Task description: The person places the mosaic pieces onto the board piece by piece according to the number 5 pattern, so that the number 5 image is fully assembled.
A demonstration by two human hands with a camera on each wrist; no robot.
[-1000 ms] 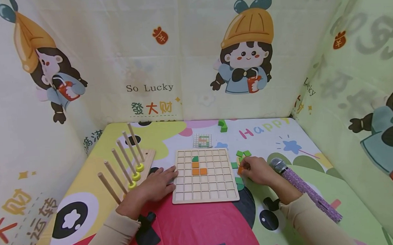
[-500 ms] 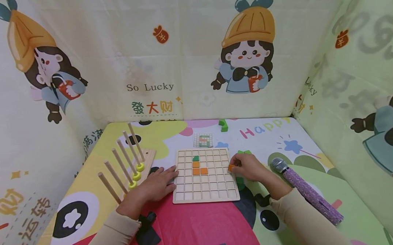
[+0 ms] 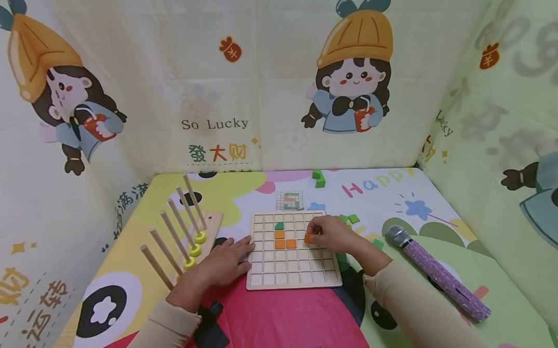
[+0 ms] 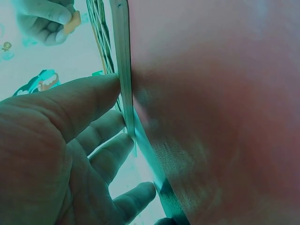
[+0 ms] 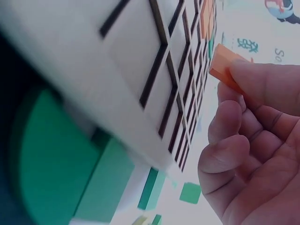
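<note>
A wooden grid board (image 3: 269,279) lies in the middle of the table. One green rounded tile (image 3: 279,226) and three orange square tiles (image 3: 279,234) sit in its cells, left of centre. My right hand (image 3: 333,235) is over the board's right side, pinching another orange square tile (image 5: 224,60) between thumb and fingers; the right wrist view has this tile tilted above the grid. My left hand (image 3: 227,259) rests at the board's left side with fingers extended. In the left wrist view its fingertips (image 4: 112,86) are right at the board's edge.
Left of the board stands a wooden peg stand (image 3: 212,223) with yellow rings. Green tiles (image 3: 353,218) lie to the right, near a purple glittery microphone (image 3: 444,273). Behind are a small pattern card (image 3: 289,199) and a green block (image 3: 318,179).
My right hand has carried the orange tile left from the pile beside the board to over the grid. My left hand has stayed at the board's left edge.
</note>
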